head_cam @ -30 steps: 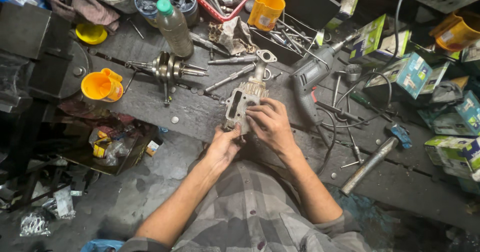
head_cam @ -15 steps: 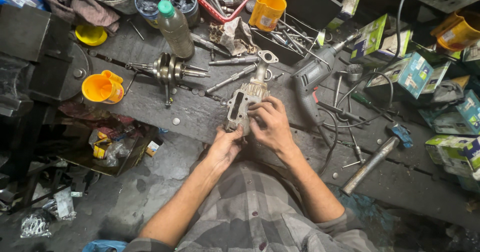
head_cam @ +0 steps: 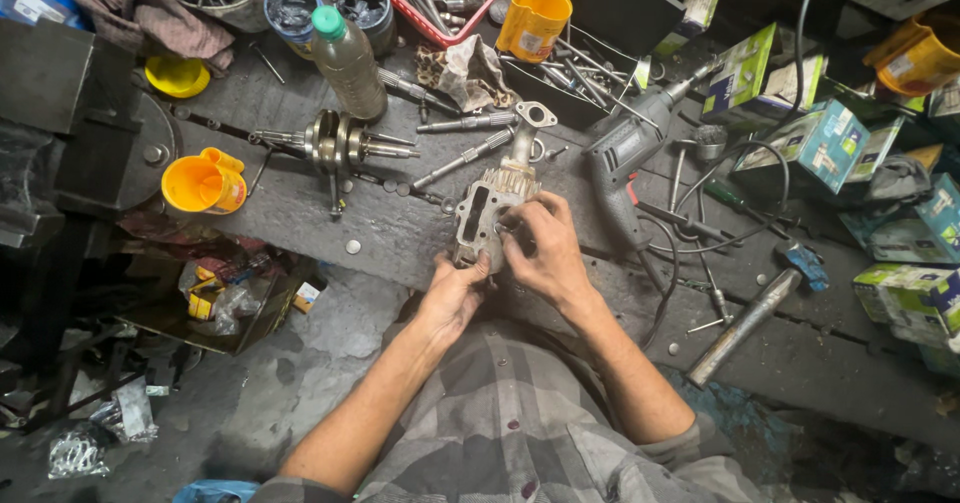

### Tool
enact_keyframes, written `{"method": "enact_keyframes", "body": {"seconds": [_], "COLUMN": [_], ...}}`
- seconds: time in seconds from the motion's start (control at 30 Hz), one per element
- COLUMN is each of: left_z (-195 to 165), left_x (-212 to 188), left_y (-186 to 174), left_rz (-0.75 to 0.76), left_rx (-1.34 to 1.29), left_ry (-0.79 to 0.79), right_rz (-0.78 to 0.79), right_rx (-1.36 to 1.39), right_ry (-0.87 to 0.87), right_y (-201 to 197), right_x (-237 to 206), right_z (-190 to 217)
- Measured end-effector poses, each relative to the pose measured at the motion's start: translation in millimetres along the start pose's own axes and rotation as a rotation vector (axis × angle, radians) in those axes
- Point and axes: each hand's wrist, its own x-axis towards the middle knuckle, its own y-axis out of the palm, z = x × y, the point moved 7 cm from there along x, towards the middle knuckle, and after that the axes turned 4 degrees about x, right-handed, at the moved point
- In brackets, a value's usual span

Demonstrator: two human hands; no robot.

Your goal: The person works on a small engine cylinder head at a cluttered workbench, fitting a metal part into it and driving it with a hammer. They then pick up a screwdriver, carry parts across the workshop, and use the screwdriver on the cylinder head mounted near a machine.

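Seen from above, two bare hands hold one grey metal engine cylinder (head_cam: 487,213) at the near edge of a cluttered dark workbench (head_cam: 400,228). The left hand (head_cam: 452,298) grips its lower end; the right hand (head_cam: 540,248) closes over its side, hiding part of it. Nearby lie one crankshaft (head_cam: 340,145), one electric drill (head_cam: 625,163), one hammer (head_cam: 755,303), and two yellow cups (head_cam: 203,183). Bins at the top are cut off.

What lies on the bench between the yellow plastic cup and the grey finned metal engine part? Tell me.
In the head view, a steel crankshaft lies between the yellow plastic cup and the grey finned engine part, beside loose bolts.
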Motion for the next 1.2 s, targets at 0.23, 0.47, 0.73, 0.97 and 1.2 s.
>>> {"method": "enact_keyframes", "body": {"seconds": [0.23, 0.47, 0.73, 0.97, 1.2], "left_z": [0, 4, 7, 5, 0], "left_x": [2, 8, 10, 9, 6], "left_y": [0, 2, 2, -4, -1], "left_rz": [0.006, 0.075, 0.040, 0.011, 0.067], "left_rx": [-0.021, -0.221, -0.178, -0.082, 0.009], "left_ry": [0.016, 0.156, 0.113, 0.083, 0.085], "right_rz": [0.031, 0.046, -0.216, -0.660, 0.240], "right_rx": [-0.047, -0.129, -0.345, -0.290, -0.354], "right_ry": [-0.056, -0.172, -0.254, -0.293, 0.349], "right_y": [0, -5, -77, -272, -92], "right_x": [2, 1, 35, 32, 53], "right_z": [4, 15, -2, -20, -69]}}
